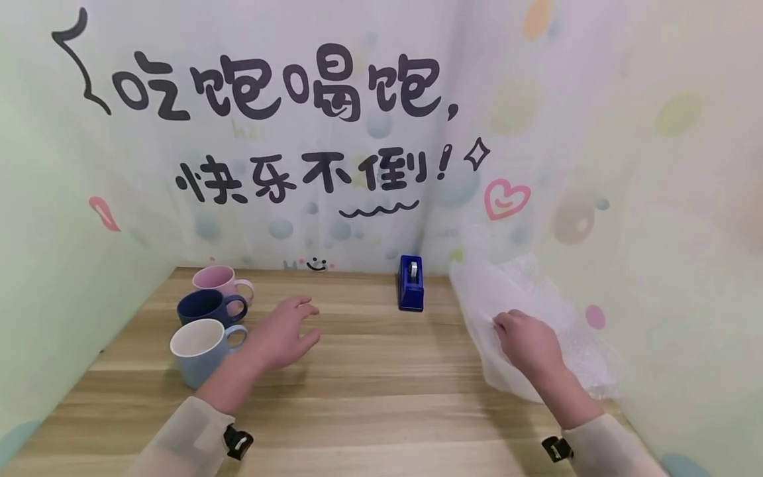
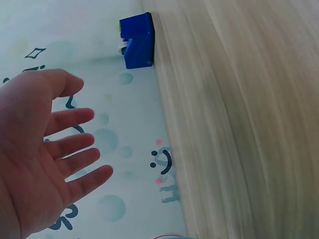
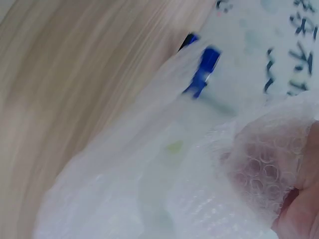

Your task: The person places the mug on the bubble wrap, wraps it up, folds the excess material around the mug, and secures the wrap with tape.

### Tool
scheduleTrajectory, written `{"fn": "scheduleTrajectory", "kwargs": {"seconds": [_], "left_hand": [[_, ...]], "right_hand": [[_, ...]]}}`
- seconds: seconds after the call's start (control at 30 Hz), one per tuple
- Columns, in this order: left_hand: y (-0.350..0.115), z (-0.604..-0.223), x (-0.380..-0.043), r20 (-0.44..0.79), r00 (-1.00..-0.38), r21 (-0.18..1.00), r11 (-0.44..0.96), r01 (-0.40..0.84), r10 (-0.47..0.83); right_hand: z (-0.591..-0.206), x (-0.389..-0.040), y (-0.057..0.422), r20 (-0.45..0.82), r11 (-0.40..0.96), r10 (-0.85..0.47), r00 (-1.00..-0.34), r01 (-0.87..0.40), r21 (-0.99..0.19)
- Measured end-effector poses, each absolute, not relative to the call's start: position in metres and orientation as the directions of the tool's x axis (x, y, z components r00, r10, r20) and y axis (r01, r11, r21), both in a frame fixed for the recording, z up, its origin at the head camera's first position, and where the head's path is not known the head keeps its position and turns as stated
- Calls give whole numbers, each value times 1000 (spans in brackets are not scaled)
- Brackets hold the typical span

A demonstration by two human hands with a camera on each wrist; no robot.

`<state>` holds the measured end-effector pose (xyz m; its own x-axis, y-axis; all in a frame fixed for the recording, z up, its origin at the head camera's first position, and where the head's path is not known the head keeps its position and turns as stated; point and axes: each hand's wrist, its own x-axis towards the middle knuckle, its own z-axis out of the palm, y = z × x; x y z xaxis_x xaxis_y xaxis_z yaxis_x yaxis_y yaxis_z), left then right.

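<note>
— Backdrop, quick?

— Pale wall [image 1: 381, 20] behind, dark lettering [image 1: 336, 96] across it, pastel dots, pink heart [image 1: 507, 200] toward the right. Wood-grain table [image 1: 369, 424] up against it.

— Left part of table?

— Three mugs in a row, all upright, with handles to the right. Front to back: light blue mug [image 1: 193, 368], dark blue mug [image 1: 204, 308], pink mug [image 1: 214, 278].

— Left hand?

— Left hand [image 1: 283, 334] over table, just right of mugs. Fingers spread, clear gaps between, gently bent; thumb apart from the rest. Forearm partly in front of light blue mug in head view; cannot tell about contact.

— Right hand?

— Right hand [image 1: 530, 344] pinching bubble wrap [image 1: 533, 291], fingers curled in. Part of hand visible through the bubbles in right wrist view. Exact finger placement: cannot tell.

— Wrap location?

— Right end of table, beside the side wall, crumpled, see-through in places. Cannot tell about touching that wall.

— Anything between hands?

— Blue tape dispenser [image 1: 411, 285], farther back, near rear edge of table, well apart from both hands.

— Clothing?

— Pale sleeves [image 1: 185, 437] on both forearms, small black clip [image 1: 238, 442] at each cuff.
</note>
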<state>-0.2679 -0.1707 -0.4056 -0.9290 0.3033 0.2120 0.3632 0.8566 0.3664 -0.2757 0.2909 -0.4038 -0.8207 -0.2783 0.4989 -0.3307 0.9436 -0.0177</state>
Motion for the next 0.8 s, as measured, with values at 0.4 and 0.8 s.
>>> {"fn": "scheduleTrajectory", "kwargs": {"seconds": [0.4, 0.8], "left_hand": [[-176, -387, -269, 653, -758, 554, 682, 478, 0], [-186, -409, -272, 148, -872, 494, 729, 474, 466]], "right_hand": [[-420, -273, 233, 670, 694, -656, -348, -627, 353], [-438, -273, 216, 400, 405, -879, -258, -847, 344]]}}
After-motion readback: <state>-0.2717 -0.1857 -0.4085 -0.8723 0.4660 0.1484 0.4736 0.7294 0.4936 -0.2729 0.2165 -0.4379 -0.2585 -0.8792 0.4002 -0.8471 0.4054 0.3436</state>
